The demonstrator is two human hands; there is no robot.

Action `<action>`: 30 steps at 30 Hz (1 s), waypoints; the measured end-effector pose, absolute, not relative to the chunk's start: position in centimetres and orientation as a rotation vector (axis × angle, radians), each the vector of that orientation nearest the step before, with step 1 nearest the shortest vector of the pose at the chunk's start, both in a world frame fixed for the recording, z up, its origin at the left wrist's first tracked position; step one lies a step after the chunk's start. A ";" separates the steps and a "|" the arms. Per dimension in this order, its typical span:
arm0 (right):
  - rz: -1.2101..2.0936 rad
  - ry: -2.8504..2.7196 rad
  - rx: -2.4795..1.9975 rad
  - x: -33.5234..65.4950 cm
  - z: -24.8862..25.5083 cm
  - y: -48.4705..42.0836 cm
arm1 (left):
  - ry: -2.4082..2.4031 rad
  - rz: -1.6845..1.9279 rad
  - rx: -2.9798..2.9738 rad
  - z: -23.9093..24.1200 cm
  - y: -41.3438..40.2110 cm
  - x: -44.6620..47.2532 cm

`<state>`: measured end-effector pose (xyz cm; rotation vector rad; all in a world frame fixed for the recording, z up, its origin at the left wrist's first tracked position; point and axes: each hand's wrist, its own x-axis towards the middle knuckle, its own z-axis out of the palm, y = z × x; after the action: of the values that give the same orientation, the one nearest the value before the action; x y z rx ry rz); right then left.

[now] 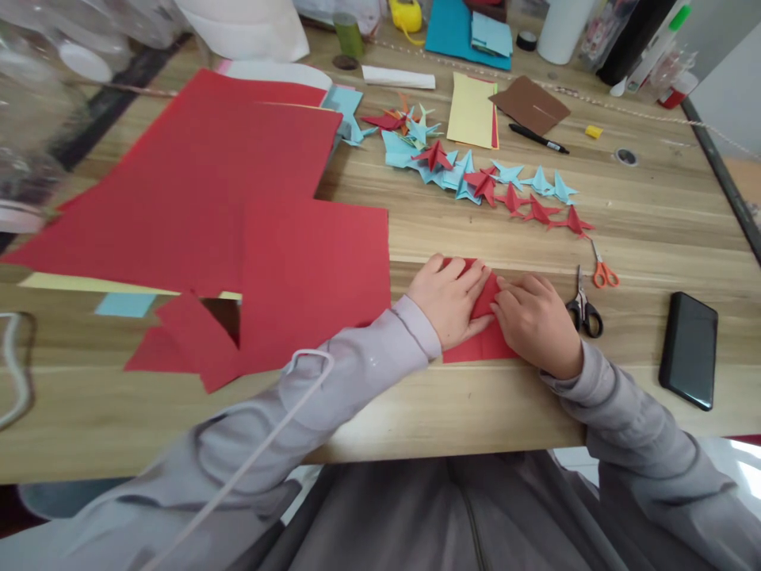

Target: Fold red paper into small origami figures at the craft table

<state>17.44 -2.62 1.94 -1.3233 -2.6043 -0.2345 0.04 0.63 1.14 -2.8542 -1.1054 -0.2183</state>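
A small piece of red paper (476, 350) lies on the table in front of me, with a fold standing up along its far part. My left hand (447, 297) rests flat over its left side, fingers stretched across the fold and thumb pointing right. On the right edge of the same paper, my right hand (535, 321) is closed, its fingertips pinching the folded part. Both hands nearly touch, and they hide much of the paper. Just right of my right hand lie scissors with black handles (585, 312).
Large red sheets (315, 277) cover the left side. Folded red and blue paper cranes (481, 184) sit in rows behind my hands. Small orange scissors (605, 274) and a black phone (688, 349) lie at right. Farther back are yellow paper (472, 111), brown paper (531, 105) and a black pen (538, 138).
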 end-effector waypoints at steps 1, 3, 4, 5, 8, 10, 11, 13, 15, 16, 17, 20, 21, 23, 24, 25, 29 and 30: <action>-0.241 -2.608 -1.327 17.4 2.0 -2.6 | -1.120 -0.225 -2.847 1.1 0.6 0.1; -0.249 -2.611 -1.331 17.4 2.2 -2.6 | -1.178 -0.235 -2.817 1.1 0.7 0.2; -0.253 -2.612 -1.330 17.4 2.2 -2.6 | -1.211 -0.234 -2.802 1.2 0.7 0.1; -0.257 -2.611 -1.329 17.3 2.2 -2.6 | -1.245 -0.231 -2.788 1.3 0.8 0.1; -0.278 -2.622 -1.314 17.3 2.2 -2.6 | -1.296 -0.213 -2.773 1.4 1.2 -0.1; -0.302 -2.636 -1.309 17.3 2.2 -2.6 | -1.287 -0.209 -2.777 1.3 1.3 -0.1; -0.312 -2.644 -1.307 17.2 2.2 -2.6 | -1.281 -0.216 -2.778 1.3 1.4 -0.1; -0.330 -2.654 -1.304 17.2 2.1 -2.7 | -1.264 -0.252 -2.785 1.2 1.4 -0.1; -0.352 -2.650 -1.307 17.2 2.1 -2.7 | -1.231 -0.314 -2.795 1.1 1.3 -0.2; -0.366 -2.644 -1.308 17.3 2.0 -2.7 | -1.194 -0.345 -2.804 1.1 1.1 -0.3; -0.382 -2.636 -1.310 17.3 2.0 -2.7 | -1.142 -0.374 -2.818 1.1 1.0 -0.3; -0.406 -2.625 -1.293 17.5 1.9 -2.6 | -1.015 -0.424 -2.849 0.7 0.5 -0.3; -0.395 -2.620 -1.285 17.5 1.9 -2.5 | -1.009 -0.429 -2.852 0.6 0.3 -0.3; -0.352 -2.610 -1.276 17.7 1.7 -2.4 | -1.018 -0.433 -2.867 0.4 0.2 -0.2; -0.326 -2.604 -1.271 17.7 1.6 -2.3 | -1.019 -0.431 -2.881 0.4 0.3 -0.1; -0.303 -2.597 -1.270 17.7 1.5 -2.2 | -1.012 -0.428 -2.899 0.4 0.3 -0.1; -0.202 -2.562 -1.257 17.8 1.0 -1.7 | -0.979 -0.417 -2.959 0.6 0.7 -0.1; -0.183 -2.555 -1.251 17.9 0.9 -1.5 | -0.967 -0.437 -2.976 0.6 0.8 -0.1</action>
<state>17.89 -1.52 0.94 -1.2514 -2.5551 -0.1826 -0.06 0.79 0.55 -2.9762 -0.9672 -0.4373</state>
